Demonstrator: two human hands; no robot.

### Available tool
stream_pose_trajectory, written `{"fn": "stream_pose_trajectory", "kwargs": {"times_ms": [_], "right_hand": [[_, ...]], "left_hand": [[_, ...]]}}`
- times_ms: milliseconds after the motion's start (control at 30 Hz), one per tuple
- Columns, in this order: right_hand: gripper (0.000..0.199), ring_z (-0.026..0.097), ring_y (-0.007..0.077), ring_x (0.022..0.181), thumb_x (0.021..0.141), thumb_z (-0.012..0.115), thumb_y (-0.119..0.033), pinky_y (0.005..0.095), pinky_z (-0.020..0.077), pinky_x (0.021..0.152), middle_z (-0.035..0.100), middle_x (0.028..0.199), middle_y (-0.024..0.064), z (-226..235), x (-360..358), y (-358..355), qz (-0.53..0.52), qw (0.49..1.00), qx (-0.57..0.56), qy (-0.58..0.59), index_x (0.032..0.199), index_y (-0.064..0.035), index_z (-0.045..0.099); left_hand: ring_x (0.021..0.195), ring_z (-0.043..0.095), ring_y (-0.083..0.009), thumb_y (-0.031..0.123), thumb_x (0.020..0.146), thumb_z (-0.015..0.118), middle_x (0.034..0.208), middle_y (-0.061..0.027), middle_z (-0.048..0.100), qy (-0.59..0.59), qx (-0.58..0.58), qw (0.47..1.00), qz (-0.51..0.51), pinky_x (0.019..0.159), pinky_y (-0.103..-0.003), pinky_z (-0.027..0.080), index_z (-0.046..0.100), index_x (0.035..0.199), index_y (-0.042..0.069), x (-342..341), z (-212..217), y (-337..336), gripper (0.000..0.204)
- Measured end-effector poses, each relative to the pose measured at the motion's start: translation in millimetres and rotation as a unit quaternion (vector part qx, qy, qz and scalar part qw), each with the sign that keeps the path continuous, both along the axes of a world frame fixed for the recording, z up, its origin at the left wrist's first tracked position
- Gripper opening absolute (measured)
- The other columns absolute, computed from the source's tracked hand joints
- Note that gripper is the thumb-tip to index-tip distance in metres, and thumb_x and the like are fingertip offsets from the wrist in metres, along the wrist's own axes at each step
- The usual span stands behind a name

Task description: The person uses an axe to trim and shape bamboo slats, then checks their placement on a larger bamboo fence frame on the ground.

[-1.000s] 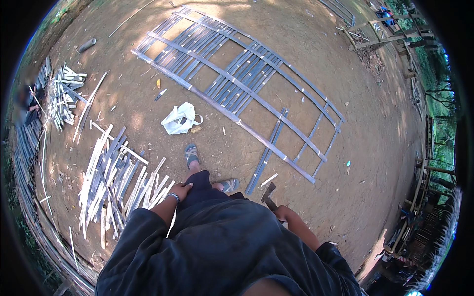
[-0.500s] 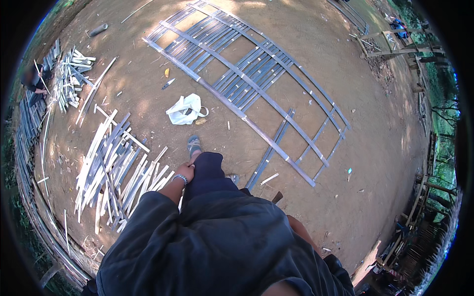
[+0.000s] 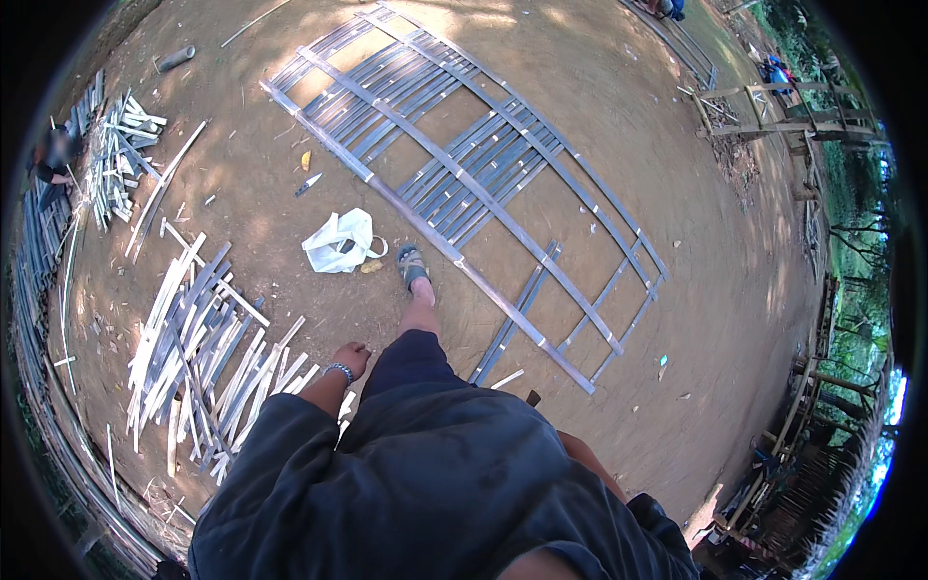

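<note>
The woven bamboo panel (image 3: 464, 184) lies flat on the dirt ahead of us, its long axis running away rightward — our left hand (image 3: 350, 360) hangs empty, fingers loosely curled, nearer it than our right, hidden behind our body.

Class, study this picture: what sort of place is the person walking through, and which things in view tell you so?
Probably an outdoor yard where bamboo is worked: bare dirt ground, a large lattice panel of woven strips lying flat, and piles of split slats beside it. Wooden fencing and trees edge the yard.
</note>
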State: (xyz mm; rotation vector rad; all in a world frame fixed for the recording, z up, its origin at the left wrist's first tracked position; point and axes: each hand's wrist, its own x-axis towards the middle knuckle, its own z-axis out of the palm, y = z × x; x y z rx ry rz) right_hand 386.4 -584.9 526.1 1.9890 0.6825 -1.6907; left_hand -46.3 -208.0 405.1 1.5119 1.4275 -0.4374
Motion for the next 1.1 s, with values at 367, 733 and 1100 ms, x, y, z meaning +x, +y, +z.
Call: {"fn": "stream_pose_trajectory", "kwargs": {"times_ms": [367,733,1100], "right_hand": [[0.035,0.071,0.0269,0.067,0.089,0.065,-0.026,0.0410,0.0555,0.059,0.069,0.076,0.0180,51.8,97.8,300.9,0.013,0.999,-0.047,0.001,0.089,0.0085,0.066],[0.031,0.065,0.0211,0.059,0.094,0.062,-0.022,0.0377,0.0513,0.053,0.063,0.073,0.0095,79.4,177.0,477.4,-0.122,0.979,0.145,-0.070,0.114,0.0012,0.055],[0.023,0.068,0.0230,0.059,0.095,0.060,-0.018,0.0385,0.0550,0.053,0.068,0.075,0.0138,61.9,349.1,430.5,-0.027,0.993,-0.078,-0.081,0.099,0.0048,0.061]], "left_hand": [[0.118,0.061,-0.0364,0.040,0.097,0.054,0.123,-0.0231,0.065,-0.032,-0.021,0.983,0.182,0.103,-0.042,0.045,0.067,0.122,0.000,64.4,-2.3,130.4,0.049],[0.117,0.063,-0.0333,0.037,0.094,0.058,0.124,-0.0215,0.066,-0.057,-0.011,0.976,0.211,0.103,-0.039,0.046,0.067,0.122,0.001,115.0,-12.7,221.1,0.046],[0.113,0.065,-0.0333,0.040,0.094,0.060,0.120,-0.0213,0.068,0.011,-0.017,0.937,0.348,0.100,-0.039,0.048,0.068,0.120,0.000,126.4,-23.7,197.4,0.049]]}}
